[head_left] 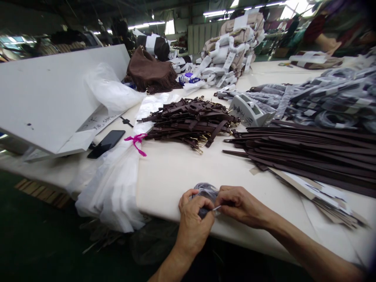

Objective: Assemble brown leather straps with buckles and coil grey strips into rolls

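Note:
At the front edge of the table, a dark coil wrapped in clear plastic (207, 190) sits between my hands. My left hand (194, 221) is closed around its near left side, thumb and forefinger meeting over it. From the right, my right hand (239, 205) pinches a thin white strip (216, 208) against the bundle. What lies inside the wrap is mostly covered by my fingers. Farther up the table is a heap of short dark brown straps with gold clasps (190, 119). Long brown straps (305, 150) lie stacked to the right.
Clear plastic sleeves (114, 196) tied with a pink ribbon (137, 143) hang over the front edge, near a phone (107, 144). Wrapped coils (329, 96) pile up at right behind cardboard strips (320, 196). A brown fringed bag (151, 70) and another person's hand (327, 44) are farther back.

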The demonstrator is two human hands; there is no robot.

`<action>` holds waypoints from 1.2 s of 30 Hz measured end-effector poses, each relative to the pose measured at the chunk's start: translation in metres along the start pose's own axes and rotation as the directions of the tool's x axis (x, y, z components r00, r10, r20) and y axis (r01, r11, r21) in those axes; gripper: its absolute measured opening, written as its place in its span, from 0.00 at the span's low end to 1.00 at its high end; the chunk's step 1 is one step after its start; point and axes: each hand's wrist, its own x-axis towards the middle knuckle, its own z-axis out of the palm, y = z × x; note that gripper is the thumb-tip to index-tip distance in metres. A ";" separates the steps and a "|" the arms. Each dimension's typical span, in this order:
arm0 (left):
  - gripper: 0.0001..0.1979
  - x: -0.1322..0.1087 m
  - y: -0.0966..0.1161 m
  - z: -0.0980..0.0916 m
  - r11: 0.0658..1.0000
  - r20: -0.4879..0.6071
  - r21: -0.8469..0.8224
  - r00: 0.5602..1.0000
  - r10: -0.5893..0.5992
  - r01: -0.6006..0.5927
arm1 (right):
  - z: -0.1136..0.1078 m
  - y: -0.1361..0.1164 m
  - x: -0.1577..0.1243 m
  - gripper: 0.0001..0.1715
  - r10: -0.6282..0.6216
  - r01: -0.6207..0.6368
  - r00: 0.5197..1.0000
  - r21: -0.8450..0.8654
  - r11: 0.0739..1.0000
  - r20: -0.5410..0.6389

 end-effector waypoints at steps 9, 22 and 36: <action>0.09 0.002 -0.005 0.002 0.984 -0.018 0.069 0.986 0.164 -0.163 | 0.007 0.009 -0.008 0.14 -0.157 0.150 0.985 -0.088 0.985 -0.072; 0.11 -0.001 -0.031 0.006 0.716 -0.032 0.278 0.739 0.673 -0.640 | 0.006 0.008 -0.013 0.11 -0.272 0.257 0.962 -0.270 0.928 -0.022; 0.07 -0.002 -0.027 0.005 0.722 -0.003 0.301 0.757 0.654 -0.622 | 0.014 0.000 -0.015 0.08 -0.278 0.237 0.961 -0.527 0.816 0.000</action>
